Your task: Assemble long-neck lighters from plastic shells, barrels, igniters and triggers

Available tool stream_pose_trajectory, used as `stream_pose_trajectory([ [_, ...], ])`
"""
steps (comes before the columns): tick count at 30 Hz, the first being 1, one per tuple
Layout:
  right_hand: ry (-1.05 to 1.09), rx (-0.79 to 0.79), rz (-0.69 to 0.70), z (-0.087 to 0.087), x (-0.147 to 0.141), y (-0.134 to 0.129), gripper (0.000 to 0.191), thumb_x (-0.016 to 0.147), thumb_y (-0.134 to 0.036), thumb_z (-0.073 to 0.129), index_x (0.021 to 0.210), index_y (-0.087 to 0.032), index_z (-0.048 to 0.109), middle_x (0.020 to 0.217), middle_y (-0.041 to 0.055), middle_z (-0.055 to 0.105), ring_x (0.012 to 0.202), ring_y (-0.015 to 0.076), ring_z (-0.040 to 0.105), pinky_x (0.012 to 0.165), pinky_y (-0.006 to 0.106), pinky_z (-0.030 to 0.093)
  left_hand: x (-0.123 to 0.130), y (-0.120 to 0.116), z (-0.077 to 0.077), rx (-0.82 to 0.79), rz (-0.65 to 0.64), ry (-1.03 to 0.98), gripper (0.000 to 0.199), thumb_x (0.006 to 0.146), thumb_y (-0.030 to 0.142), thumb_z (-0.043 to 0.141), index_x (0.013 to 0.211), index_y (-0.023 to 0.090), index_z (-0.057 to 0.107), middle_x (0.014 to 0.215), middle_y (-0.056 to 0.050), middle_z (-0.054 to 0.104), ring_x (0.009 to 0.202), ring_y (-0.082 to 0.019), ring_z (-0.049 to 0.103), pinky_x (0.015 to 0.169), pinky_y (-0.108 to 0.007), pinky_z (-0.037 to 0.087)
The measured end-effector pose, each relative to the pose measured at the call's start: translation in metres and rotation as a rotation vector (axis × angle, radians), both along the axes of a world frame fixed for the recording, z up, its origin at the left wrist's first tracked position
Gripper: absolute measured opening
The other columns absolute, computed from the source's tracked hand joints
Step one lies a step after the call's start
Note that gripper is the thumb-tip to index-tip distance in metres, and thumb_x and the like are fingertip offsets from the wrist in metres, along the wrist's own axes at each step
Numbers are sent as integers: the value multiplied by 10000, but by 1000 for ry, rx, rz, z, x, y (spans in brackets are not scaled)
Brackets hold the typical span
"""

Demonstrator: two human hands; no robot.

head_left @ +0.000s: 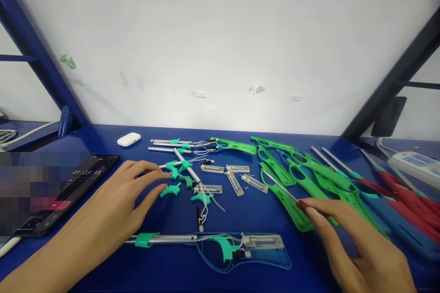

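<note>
My left hand [127,197] reaches over the table with thumb and fingertips apart, close to a small teal trigger piece [171,189]. Between the thumb and forefinger of my right hand [330,224] is a thin metal screwdriver [280,185] with a red end, slanting over a green handle shell [292,206]. In front lies a blue handle shell [275,258] holding a clear fuel tank [264,241], a teal trigger [225,248] and wires. A metal tube [172,239] with a teal clip [146,239] extends left from it.
Several clear tanks [234,183] lie mid-table, with metal tubes [172,143] and wires behind. Blue and red lighters [405,192] crowd the right. A phone [75,187] and a white case [129,139] are on the left. A white wall [220,55] stands behind.
</note>
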State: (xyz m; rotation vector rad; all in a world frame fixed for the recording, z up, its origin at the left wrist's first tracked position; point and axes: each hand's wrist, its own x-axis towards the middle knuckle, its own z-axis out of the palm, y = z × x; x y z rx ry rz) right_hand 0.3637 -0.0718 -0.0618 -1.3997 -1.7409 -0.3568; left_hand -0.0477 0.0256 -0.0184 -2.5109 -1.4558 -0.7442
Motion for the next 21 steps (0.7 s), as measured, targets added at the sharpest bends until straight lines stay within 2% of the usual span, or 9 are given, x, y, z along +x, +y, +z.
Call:
stream_pose_trajectory([
  [2,21,-49,-32,-2,3,-2,193,1144,-418,614,1249,-331,751,1086,-26,888,880,175,884,648,167,658,-3,6,3,-1,3,45,510,1166,610,436,1287,310,831,1288,-82,787,1208,-328,703,1046,-505,612],
  [4,83,-99,-29,-6,5,-3,190,1150,-422,608,1265,-342,736,1015,-36,895,817,167,887,570,132,627,-5,14,8,-4,13,103,510,1155,556,428,1249,281,848,1255,-109,796,1169,-354,709,1006,-546,619],
  [6,173,-131,2,-9,6,-2,186,1156,-422,601,1269,-346,726,947,-39,885,793,157,883,607,113,632,-7,26,13,-9,35,173,484,1150,470,424,1205,257,855,1213,-128,799,1130,-366,711,973,-576,616],
  [9,327,-139,43,-13,5,2,211,1163,-447,588,1300,-347,713,886,-37,859,766,143,864,686,117,651,-9,49,21,-55,75,305,295,1153,383,558,1184,235,811,1185,-98,784,1100,-299,728,949,-513,633],
  [10,367,-137,49,-14,5,4,248,1163,-462,587,1351,-350,704,884,-33,854,765,144,858,704,126,657,-8,58,25,-79,84,351,225,1138,388,642,1191,222,785,1188,-79,776,1089,-264,739,954,-478,640],
  [12,428,-138,54,-15,4,5,375,1157,-496,596,1499,-353,655,880,-27,844,748,148,841,714,147,668,-3,73,32,-123,93,433,234,1101,404,749,1220,203,752,1215,-64,770,1084,-230,756,973,-451,650],
  [15,536,-147,51,-16,4,3,487,1150,-536,595,1600,-348,588,923,-7,832,749,165,822,725,195,690,19,89,44,-145,77,504,300,1097,417,758,1294,192,732,1294,-83,758,1124,-247,761,986,-475,660],
  [18,696,-124,63,-19,5,1,367,1134,-563,615,1424,-340,646,928,6,801,803,188,801,775,244,694,57,98,53,-142,3,541,338,1097,419,758,1348,197,717,1367,-98,738,1175,-263,753,995,-484,663],
  [21,871,-146,75,-24,9,1,297,1106,-581,664,1272,-337,627,765,-27,717,691,174,701,661,233,625,100,107,55,-132,-73,578,343,1098,421,756,1358,202,716,1392,-103,731,1193,-266,749,1015,-492,657],
])
